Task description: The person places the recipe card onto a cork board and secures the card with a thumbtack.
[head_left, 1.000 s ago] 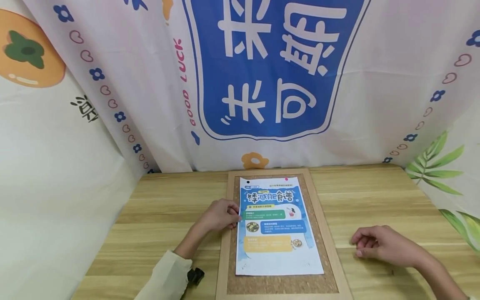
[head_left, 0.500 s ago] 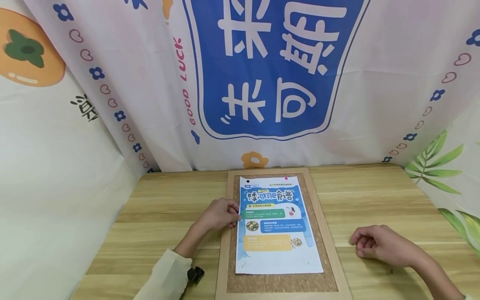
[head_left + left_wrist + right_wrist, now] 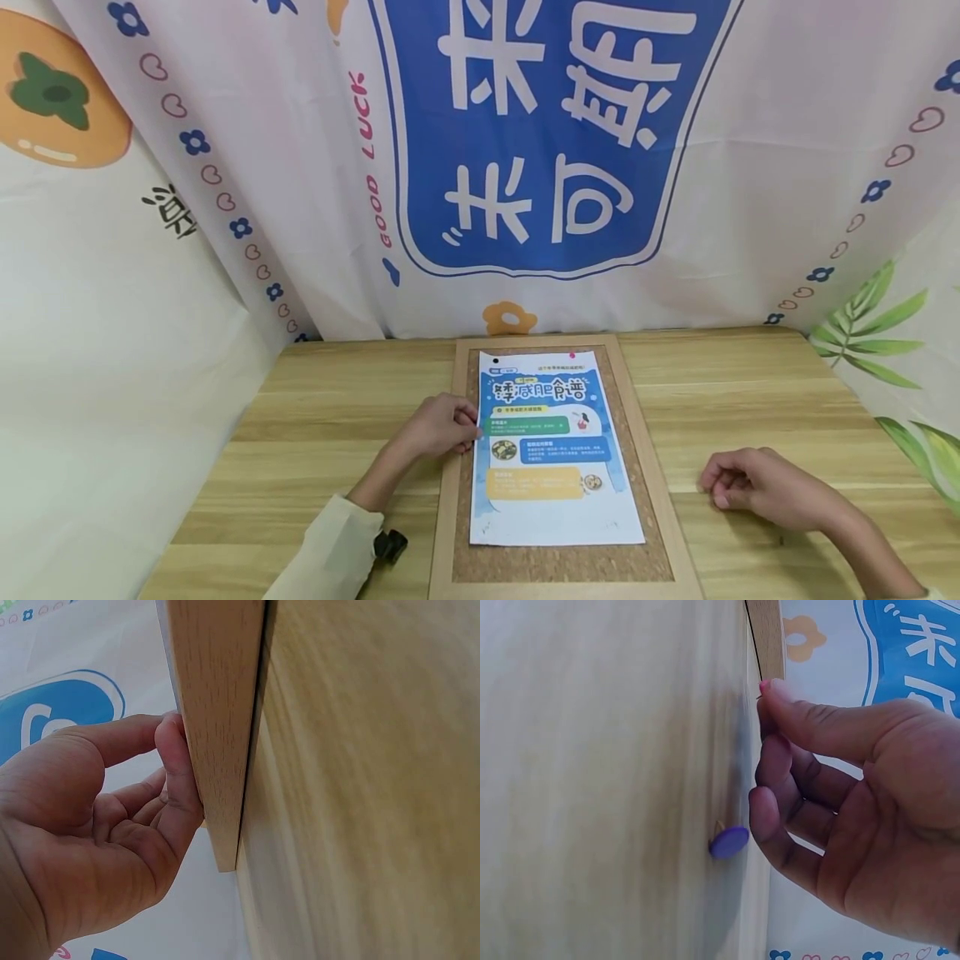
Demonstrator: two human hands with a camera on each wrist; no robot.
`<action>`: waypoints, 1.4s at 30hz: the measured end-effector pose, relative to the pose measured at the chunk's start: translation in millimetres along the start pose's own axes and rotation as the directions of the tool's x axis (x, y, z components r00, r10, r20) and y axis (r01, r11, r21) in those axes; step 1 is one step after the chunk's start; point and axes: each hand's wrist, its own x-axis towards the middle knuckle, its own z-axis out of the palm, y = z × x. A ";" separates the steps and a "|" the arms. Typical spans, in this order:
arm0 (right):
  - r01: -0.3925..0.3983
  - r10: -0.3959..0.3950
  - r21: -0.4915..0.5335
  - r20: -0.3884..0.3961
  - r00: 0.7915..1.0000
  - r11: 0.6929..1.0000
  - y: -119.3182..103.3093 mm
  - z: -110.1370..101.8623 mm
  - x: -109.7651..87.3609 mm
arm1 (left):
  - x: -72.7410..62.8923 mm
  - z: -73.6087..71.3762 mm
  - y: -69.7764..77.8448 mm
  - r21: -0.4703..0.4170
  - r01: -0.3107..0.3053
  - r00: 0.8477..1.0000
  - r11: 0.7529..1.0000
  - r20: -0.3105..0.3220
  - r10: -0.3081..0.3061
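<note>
A printed poster sheet lies on a wood-framed cork board. A black thumbtack sits at its top left corner and a pink one at its top right. My left hand rests at the left side of the frame, with thumb and index finger pinching the sheet's left edge; the contact itself is partly hidden. To the right of the board my right hand is low over the table, fingers curled. In the right wrist view its thumb and index finger pinch a small pink thumbtack.
Below the right hand a purple thumbtack lies on the wood-grain table. A white printed cloth hangs behind the table and another along the left. The board's far end lies close to the back cloth.
</note>
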 end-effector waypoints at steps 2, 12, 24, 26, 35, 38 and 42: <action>0.008 -0.008 -0.004 -0.002 1.000 1.000 -0.7 0.1 1.2 | 0.1 0.0 0.7 0.002 0.004 1.000 1.000 -0.002 -0.004; -0.016 0.016 -0.007 0.006 1.000 1.000 -8.8 -0.6 11.7 | 0.3 0.1 1.0 0.005 0.000 1.000 1.000 -0.006 0.000; 0.050 -0.050 0.001 -0.009 0.999 0.999 -18.9 -0.8 26.3 | 1.2 1.0 0.2 0.007 0.004 1.000 1.000 -0.007 -0.004; 0.047 -0.047 0.003 -0.013 0.999 0.999 -22.5 -0.3 29.4 | 1.2 1.1 0.3 0.007 0.007 1.000 1.000 -0.009 -0.007; 0.013 -0.013 0.000 -0.020 1.000 1.000 -37.0 1.2 43.2 | 0.7 1.0 0.8 0.002 0.008 1.000 1.000 -0.012 -0.008; 0.016 -0.016 -0.005 -0.022 1.000 1.000 -40.3 2.8 48.7 | 0.3 1.0 1.4 -0.003 0.011 1.000 1.000 -0.011 -0.011; 0.022 -0.022 -0.003 -0.023 0.999 1.000 -44.4 5.1 56.4 | 0.0 1.1 2.4 -0.004 0.016 1.000 1.000 -0.012 -0.016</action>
